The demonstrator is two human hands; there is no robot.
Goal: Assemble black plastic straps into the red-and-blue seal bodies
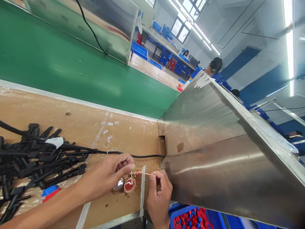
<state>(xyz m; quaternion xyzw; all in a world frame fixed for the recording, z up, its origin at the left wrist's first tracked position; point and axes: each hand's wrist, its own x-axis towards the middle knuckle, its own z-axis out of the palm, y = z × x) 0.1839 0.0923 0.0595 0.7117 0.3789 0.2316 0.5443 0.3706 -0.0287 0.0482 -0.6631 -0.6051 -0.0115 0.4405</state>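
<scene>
My left hand [114,171] pinches the top of a thin cotton swab [132,176], whose lower end reaches into a small round cup of red liquid [130,185]. Beside that cup stands a second small round dish [118,184] with a shiny, clear or silvery surface. From the right, my right hand [160,192] holds a thin pale stick [145,173] between thumb and fingers, pointing left. A small reddish-orange bit [138,172] sits at the stick's far end, just above the cup; its kind is too small to make out. Wet spots dot the cardboard around the cups.
Black plastic parts [40,159] are heaped at the left, near a blue and red piece [51,191]. A black cable [143,156] crosses the cardboard [124,133]. A metal panel [214,149] rises at right, above a blue bin [175,219] of red and blue pieces. Behind runs a green belt [71,73].
</scene>
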